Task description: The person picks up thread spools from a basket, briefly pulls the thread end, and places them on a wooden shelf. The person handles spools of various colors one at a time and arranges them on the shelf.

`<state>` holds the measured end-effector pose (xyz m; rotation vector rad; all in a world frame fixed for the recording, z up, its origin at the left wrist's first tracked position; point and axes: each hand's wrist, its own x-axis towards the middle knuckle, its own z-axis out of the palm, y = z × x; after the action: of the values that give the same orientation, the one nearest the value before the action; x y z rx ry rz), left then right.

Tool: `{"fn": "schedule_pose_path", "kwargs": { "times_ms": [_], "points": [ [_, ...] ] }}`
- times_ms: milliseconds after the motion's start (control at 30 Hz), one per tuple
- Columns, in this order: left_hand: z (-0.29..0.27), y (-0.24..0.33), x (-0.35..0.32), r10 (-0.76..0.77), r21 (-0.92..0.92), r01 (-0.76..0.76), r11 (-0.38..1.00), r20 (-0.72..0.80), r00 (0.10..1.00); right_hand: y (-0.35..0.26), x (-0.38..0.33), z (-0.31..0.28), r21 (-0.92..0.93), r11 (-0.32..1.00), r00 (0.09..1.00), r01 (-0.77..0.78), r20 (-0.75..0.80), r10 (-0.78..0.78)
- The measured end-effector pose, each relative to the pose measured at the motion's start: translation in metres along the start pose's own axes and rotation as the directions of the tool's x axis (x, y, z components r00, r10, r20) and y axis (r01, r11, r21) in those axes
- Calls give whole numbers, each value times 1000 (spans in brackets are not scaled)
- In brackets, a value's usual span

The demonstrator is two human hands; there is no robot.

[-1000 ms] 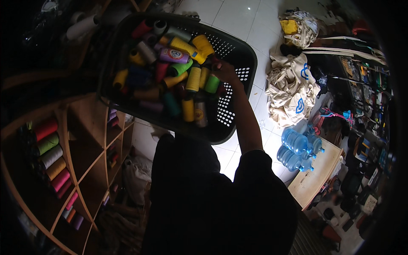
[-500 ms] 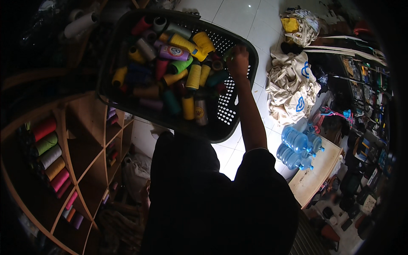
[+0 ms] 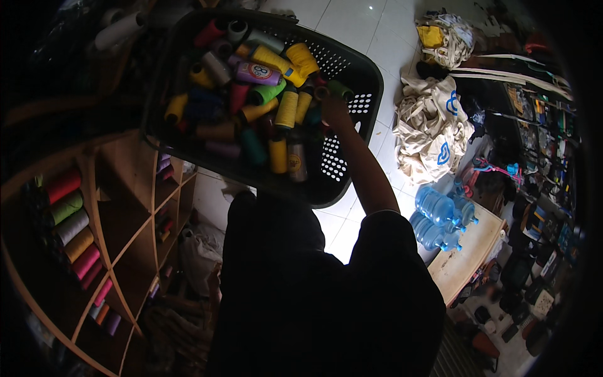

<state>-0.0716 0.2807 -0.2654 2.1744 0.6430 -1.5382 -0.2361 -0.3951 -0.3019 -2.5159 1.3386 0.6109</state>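
A: Where is the right hand (image 3: pixel 336 114)?
B: Inside the large dark-green plastic basket with perforated walls (image 3: pixel 333 160), toward its right end. The bare forearm crosses the basket's near right rim, coming out of a dark short sleeve (image 3: pixel 383 242).
A: Is it gripping anything?
B: I cannot tell. It is dark there, the back of the hand covers the fingers, and I can't see whether they are spread, pressed together or pinching a spool.
A: What lies nearest to it?
B: A dark-green thread spool (image 3: pixel 340 90), just beyond the hand near the basket's right wall.
A: And the other spools?
B: They lie jumbled across the middle and left of the basket: a yellow cone-shaped spool (image 3: pixel 287 108), a bright-green spool (image 3: pixel 267 92), a purple spool with a round pale label (image 3: pixel 257 73), and a dark-teal spool (image 3: pixel 252 147) nearer the basket's near side.
A: What surrounds the basket?
B: To its near left, brown wooden cubby shelving (image 3: pixel 129 169) with a red thread spool (image 3: pixel 63 185) among others in a row. Right of the basket, a heap of cream cloth bags (image 3: pixel 427 125); nearer than that heap, translucent blue water bottles (image 3: pixel 434 205).
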Motion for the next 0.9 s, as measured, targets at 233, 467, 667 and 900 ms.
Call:
{"fn": "schedule_pose_path", "kwargs": {
  "times_ms": [233,467,667,900],
  "points": [
    [4,-2,2,13,-2,-13,1000,6,1000,2,-3,16,-80,995,996,-63,-71,58],
    [7,-1,4,22,-11,-21,1000,8,1000,9,-30,-56,153,988,959,21,277,-63],
    [7,2,5,25,-8,-25,1000,12,1000,45,-18,-71,372,926,938,68,-339,68],
    [6,9,6,33,9,-33,999,16,999,47,23,-41,520,852,768,61,-570,293]
  ]
}}
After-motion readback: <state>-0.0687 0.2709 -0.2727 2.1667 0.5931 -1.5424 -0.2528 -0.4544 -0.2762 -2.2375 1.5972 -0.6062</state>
